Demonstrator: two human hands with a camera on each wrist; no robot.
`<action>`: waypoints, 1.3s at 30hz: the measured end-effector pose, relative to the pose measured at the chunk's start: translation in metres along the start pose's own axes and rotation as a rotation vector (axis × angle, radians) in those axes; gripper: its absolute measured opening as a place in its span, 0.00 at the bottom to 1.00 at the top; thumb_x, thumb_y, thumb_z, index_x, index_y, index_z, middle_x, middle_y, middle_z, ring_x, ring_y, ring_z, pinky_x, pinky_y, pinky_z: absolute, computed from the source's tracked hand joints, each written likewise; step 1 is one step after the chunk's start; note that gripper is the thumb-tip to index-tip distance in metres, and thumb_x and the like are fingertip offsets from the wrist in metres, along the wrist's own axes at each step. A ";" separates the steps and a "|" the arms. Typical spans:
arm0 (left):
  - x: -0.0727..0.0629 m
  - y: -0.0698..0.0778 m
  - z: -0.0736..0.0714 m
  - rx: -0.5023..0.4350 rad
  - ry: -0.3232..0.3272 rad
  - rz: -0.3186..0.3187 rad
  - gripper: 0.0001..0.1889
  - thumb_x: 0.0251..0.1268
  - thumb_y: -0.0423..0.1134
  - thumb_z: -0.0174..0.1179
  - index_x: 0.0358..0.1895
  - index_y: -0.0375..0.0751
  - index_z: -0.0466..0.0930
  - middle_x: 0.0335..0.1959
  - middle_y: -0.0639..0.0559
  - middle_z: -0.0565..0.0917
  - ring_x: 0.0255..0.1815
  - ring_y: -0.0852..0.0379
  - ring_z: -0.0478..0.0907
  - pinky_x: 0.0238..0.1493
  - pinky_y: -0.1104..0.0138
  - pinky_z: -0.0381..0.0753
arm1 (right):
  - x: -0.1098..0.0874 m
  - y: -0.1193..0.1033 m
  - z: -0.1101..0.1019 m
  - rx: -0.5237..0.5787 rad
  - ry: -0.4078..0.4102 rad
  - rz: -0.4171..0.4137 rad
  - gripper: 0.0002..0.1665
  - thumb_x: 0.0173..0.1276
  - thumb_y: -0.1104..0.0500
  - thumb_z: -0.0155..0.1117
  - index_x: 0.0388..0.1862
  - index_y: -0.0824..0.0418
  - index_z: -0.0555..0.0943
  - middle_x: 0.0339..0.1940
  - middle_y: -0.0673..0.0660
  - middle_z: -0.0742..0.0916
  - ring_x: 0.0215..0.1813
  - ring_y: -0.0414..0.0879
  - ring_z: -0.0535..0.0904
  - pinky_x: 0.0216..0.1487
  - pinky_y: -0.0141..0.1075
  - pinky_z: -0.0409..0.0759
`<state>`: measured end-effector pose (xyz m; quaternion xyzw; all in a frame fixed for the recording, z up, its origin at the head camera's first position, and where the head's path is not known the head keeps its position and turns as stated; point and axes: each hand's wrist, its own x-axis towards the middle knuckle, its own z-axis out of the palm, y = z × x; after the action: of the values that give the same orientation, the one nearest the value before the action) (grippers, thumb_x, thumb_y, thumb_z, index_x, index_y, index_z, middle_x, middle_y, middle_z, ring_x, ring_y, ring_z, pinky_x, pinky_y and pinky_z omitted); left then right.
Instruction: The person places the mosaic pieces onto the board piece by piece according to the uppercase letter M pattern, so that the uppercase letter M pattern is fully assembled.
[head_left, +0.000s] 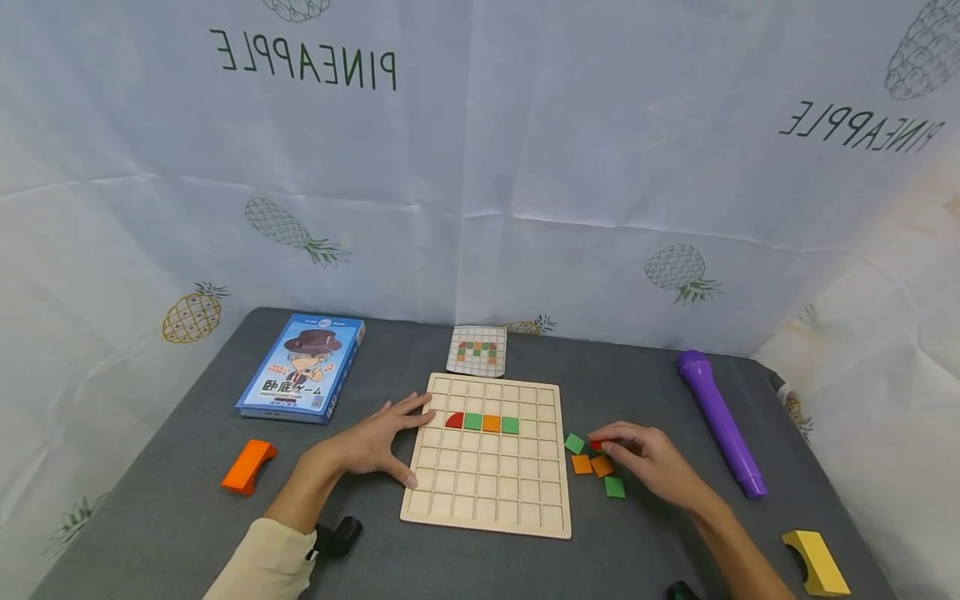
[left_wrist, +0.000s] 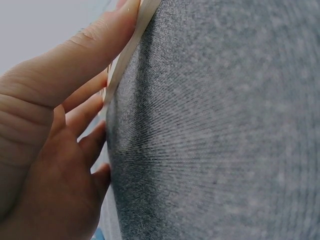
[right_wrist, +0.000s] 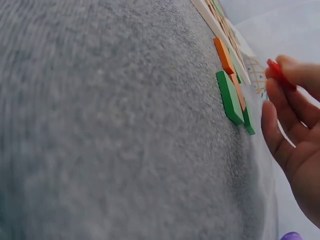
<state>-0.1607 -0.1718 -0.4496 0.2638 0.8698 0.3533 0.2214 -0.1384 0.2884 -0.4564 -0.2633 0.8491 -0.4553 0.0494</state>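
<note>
A square wooden grid board (head_left: pixel 487 508) lies on the table. One row holds a red quarter-round tile (head_left: pixel 454 420), a green tile (head_left: pixel 472 422), an orange tile (head_left: pixel 491 423) and another green tile (head_left: pixel 510 426). My left hand (head_left: pixel 375 442) rests spread along the board's left edge, its thumb (left_wrist: pixel 95 45) touching the rim. Just right of the board, my right hand (head_left: pixel 654 465) pinches a small red tile (right_wrist: pixel 281 75) between thumb and fingertips, above the table. Loose orange tiles (head_left: pixel 582 464) and green tiles (head_left: pixel 615 487) lie beneath and beside it.
A pattern card (head_left: pixel 477 352) with coloured squares stands behind the board. To the left are a blue game box (head_left: pixel 303 367) and an orange arch block (head_left: pixel 249 467). A purple microphone-shaped stick (head_left: pixel 720 425) and a yellow arch block (head_left: pixel 817 563) lie to the right.
</note>
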 end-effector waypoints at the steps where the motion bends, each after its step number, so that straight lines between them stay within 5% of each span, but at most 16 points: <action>1: 0.000 0.000 0.000 0.000 0.001 0.002 0.55 0.48 0.47 0.80 0.79 0.34 0.60 0.85 0.38 0.49 0.86 0.31 0.39 0.79 0.30 0.33 | 0.001 0.000 0.001 0.010 0.007 0.013 0.13 0.75 0.63 0.62 0.55 0.65 0.85 0.50 0.63 0.90 0.45 0.40 0.88 0.42 0.30 0.87; 6: 0.001 -0.001 0.001 0.001 0.002 0.005 0.55 0.48 0.48 0.80 0.79 0.34 0.60 0.85 0.37 0.49 0.86 0.31 0.39 0.79 0.30 0.33 | 0.005 -0.001 0.006 0.051 0.046 0.067 0.09 0.70 0.61 0.69 0.47 0.62 0.85 0.41 0.60 0.89 0.34 0.45 0.87 0.33 0.35 0.87; 20: 0.002 0.000 0.000 -0.005 -0.002 -0.003 0.55 0.48 0.48 0.80 0.79 0.36 0.60 0.85 0.38 0.48 0.86 0.31 0.39 0.79 0.30 0.33 | 0.017 -0.005 0.013 0.028 0.066 0.129 0.06 0.69 0.57 0.71 0.41 0.55 0.83 0.40 0.56 0.87 0.33 0.38 0.81 0.31 0.34 0.85; 29: 0.001 -0.002 0.000 0.004 0.003 -0.007 0.55 0.48 0.49 0.80 0.79 0.36 0.60 0.86 0.39 0.48 0.86 0.31 0.39 0.79 0.30 0.33 | 0.027 -0.006 0.017 -0.065 0.084 0.066 0.06 0.65 0.59 0.75 0.40 0.55 0.87 0.46 0.54 0.83 0.36 0.36 0.78 0.34 0.29 0.81; 39: 0.002 -0.003 0.000 0.007 -0.003 -0.011 0.55 0.48 0.49 0.80 0.79 0.36 0.59 0.86 0.39 0.48 0.86 0.32 0.39 0.80 0.30 0.33 | 0.037 -0.009 0.019 -0.038 -0.014 0.036 0.15 0.72 0.59 0.66 0.55 0.61 0.87 0.51 0.60 0.91 0.41 0.37 0.84 0.40 0.30 0.85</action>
<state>-0.1632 -0.1725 -0.4520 0.2604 0.8722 0.3485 0.2235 -0.1603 0.2520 -0.4547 -0.2523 0.8618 -0.4362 0.0586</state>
